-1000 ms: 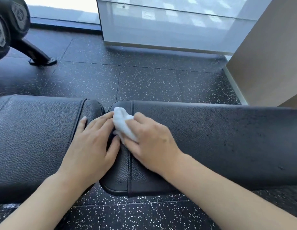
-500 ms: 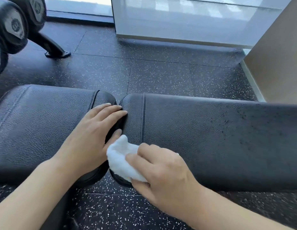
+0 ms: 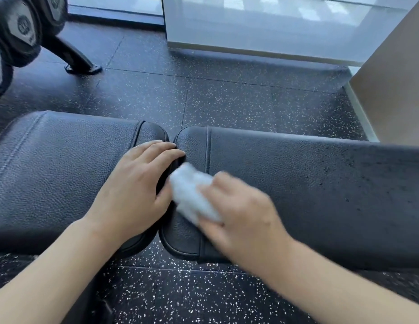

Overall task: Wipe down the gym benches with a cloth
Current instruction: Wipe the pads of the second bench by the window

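Right hand (image 3: 241, 213), blurred, fingers curled over a bunched white cloth (image 3: 192, 195), pressing it onto the rounded end of the right bench pad (image 3: 297, 183) beside the gap. Left hand (image 3: 136, 190) flat, fingers straight, on the left pad (image 3: 52, 171). Soft, light, easily crumpled; best kept balled under the fingertips.

White cloth (image 3: 192, 192), black grained bench pads (image 3: 297, 183), white-speckled black floor (image 3: 227, 97).
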Tool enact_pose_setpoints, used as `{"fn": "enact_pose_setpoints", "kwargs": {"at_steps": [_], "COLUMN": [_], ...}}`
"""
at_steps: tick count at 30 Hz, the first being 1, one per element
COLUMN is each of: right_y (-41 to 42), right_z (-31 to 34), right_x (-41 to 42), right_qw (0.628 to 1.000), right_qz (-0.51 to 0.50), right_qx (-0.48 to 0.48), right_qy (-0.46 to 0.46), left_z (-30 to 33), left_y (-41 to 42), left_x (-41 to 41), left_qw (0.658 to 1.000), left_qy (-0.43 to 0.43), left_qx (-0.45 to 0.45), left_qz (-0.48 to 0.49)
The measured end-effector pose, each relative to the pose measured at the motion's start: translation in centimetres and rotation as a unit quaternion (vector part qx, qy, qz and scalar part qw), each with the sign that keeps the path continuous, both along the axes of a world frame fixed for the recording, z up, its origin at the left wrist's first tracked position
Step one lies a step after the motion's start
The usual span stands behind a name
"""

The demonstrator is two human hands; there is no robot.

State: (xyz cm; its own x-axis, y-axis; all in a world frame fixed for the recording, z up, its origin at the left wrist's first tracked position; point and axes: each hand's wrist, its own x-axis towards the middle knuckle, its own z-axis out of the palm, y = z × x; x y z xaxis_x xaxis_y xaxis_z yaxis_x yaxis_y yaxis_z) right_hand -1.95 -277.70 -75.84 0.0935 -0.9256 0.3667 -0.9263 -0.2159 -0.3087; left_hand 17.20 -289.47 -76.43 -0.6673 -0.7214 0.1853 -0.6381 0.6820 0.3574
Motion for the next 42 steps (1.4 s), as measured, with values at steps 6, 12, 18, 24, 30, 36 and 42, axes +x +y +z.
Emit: {"fn": "enact_pose_setpoints", "kwargs": {"at_steps": [6,12,18,24,30,36,42], "right_y": [-2.8,-5.8,-2.6,-5.0,-6.0,-5.5,-2.9], "right_z": [0.6,0.2,0.0,0.8,0.0,0.4,0.4], "right_x": [-2.5,-8.2,-0.6,-6.3,-8.2,-7.7,-5.2], "right_qw": [0.999,0.984,1.0,0.995,0.98,0.977,0.985], "right_qz": [0.004,-0.178,0.019,-0.092,-0.198,-0.206,-0.163], "right_qx": [-0.029,0.001,0.002,0.037,0.025,0.043,0.053], "right_qy": [-0.013,-0.017,-0.016,-0.016,0.012,-0.022,-0.018], "left_z": [0.0,0.2,-0.1,0.1,0.3,0.2,0.0], "left_y": [0.3,0.3,0.1,-0.2,-0.2,-0.6,-1.3], "left_x": [-0.1,0.0,-0.2,-0.7,-2.2,-4.1,-6.1], "left_qw": [1.0,1.0,1.0,0.999,0.998,0.997,0.995], "left_qy": [0.015,0.012,0.02,0.03,0.022,0.032,0.053], "left_qx": [0.002,0.01,-0.005,0.019,0.052,0.06,0.075], "left_qz": [0.009,0.017,0.013,0.026,0.016,-0.021,-0.03]}}
